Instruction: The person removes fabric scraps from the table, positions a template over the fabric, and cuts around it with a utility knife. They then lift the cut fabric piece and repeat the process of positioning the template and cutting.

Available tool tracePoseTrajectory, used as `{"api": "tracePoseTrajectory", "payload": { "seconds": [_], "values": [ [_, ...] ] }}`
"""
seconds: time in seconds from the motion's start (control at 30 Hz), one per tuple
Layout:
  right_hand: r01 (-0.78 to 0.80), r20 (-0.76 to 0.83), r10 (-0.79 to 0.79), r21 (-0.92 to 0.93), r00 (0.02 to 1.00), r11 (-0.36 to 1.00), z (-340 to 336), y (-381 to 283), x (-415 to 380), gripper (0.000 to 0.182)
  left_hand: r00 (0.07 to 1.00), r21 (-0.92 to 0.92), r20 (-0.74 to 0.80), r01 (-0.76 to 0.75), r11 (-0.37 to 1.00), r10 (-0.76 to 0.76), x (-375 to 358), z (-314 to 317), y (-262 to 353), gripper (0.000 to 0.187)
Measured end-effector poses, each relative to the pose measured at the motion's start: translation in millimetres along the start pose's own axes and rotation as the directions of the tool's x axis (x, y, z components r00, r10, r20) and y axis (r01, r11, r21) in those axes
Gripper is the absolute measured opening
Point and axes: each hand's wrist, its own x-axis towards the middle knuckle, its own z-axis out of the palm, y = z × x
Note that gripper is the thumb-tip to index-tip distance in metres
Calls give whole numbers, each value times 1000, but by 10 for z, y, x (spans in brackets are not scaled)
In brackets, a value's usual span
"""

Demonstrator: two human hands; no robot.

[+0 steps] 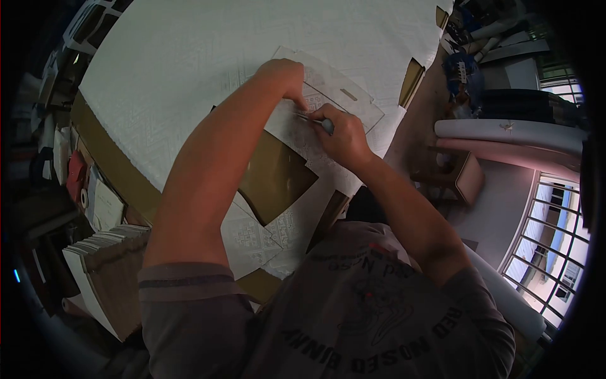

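My left hand (286, 74) presses down on a clear template sheet (331, 82) lying on patterned white material (170, 69). Its thumb stretches down and right; the back of the hand hides most of the other fingers. My right hand (346, 138) is closed around a thin pointed tool with a grey handle (327, 126). The tip points left and meets the white material just below my left thumb. What kind of tool it is I cannot make out. Nearer my body, an olive-brown piece with a notched edge (278, 174) lies beneath the cut material.
A cut patterned piece (246, 237) lies close to my body. Folded dark-gold strips (412, 82) stick out at the table's right edge. Rolls of material (511, 129) and a wooden stool (451, 174) stand to the right. Stacked sheets (104, 265) are at left.
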Motion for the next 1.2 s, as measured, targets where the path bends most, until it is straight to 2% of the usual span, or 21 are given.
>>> {"api": "tracePoseTrajectory", "payload": {
  "seconds": [0.03,0.07,0.13,0.3,0.37,0.4,0.43,0.47,0.53,0.57,0.63,0.7,0.77,0.83,0.87,0.93,0.97,1.03,1.1,1.17,1.2],
  "values": [
    [-20,24,20,13,1000,1000,-13,6,1,13,993,-6,114,-11,1000,11,65,-34,-62,60],
    [-41,51,40,27,998,999,-23,12,1,13,992,-6,125,-13,1000,14,97,0,-122,60],
    [-44,124,40,31,991,999,-45,50,74,16,996,-188,76,-35,982,50,176,93,-264,46],
    [31,300,-52,73,953,997,263,67,553,19,989,-113,144,-8,994,24,465,236,-408,42],
    [92,209,-118,129,971,987,604,22,647,15,992,-59,125,-13,998,21,473,251,-450,43],
    [92,205,-118,134,972,987,754,-44,608,15,995,-80,56,-84,993,89,400,199,-443,45],
    [32,116,-47,126,992,992,890,-137,519,16,988,-95,-19,-156,983,155,337,143,-415,47],
    [-24,26,21,122,999,992,959,-176,437,17,988,-88,-25,-152,985,150,309,105,-385,47],
    [-2,27,-3,179,1000,984,947,-113,294,19,987,-215,159,50,975,-16,244,45,-306,51],
    [22,25,-29,226,999,974,887,-76,263,20,990,-204,139,43,978,-14,211,16,-257,51],
    [142,-45,-138,102,989,985,550,-204,45,30,993,-117,120,32,993,-18,250,67,-272,55],
    [123,88,-143,194,986,973,200,-232,-320,32,997,-98,65,37,995,-30,215,76,-277,56],
    [72,222,-100,134,970,988,-170,-217,-736,31,999,-88,23,46,995,-44,246,225,-272,57],
    [34,199,-34,1,979,999,-557,-220,-1122,26,980,-84,-199,-8,996,-8,210,395,-316,58],
    [45,124,-43,-15,991,999,-701,-112,-1299,30,979,-182,-152,106,978,-134,51,311,-189,59],
    [27,62,-21,-97,998,995,-1048,-57,-1464,23,952,-254,-197,181,950,-234,-208,337,-32,61],
    [-41,-40,38,-77,998,996,-1128,107,-1592,19,893,-317,-364,149,937,-265,-341,481,50,61],
    [-110,-68,106,-71,992,991,-1380,339,-1666,16,772,-440,-529,107,892,-353,-499,785,333,56],
    [-60,-59,55,-94,997,994,-1522,513,-1601,17,665,-448,-676,-31,893,-316,-652,1145,689,62],
    [-31,-55,24,-121,998,992,-1603,692,-1418,18,570,-440,-728,37,897,-381,-800,1347,1155,74],
    [20,-42,-25,-109,999,994,-1595,802,-1291,19,564,-442,-727,52,895,-392,-823,1366,1332,74]
  ]
}}
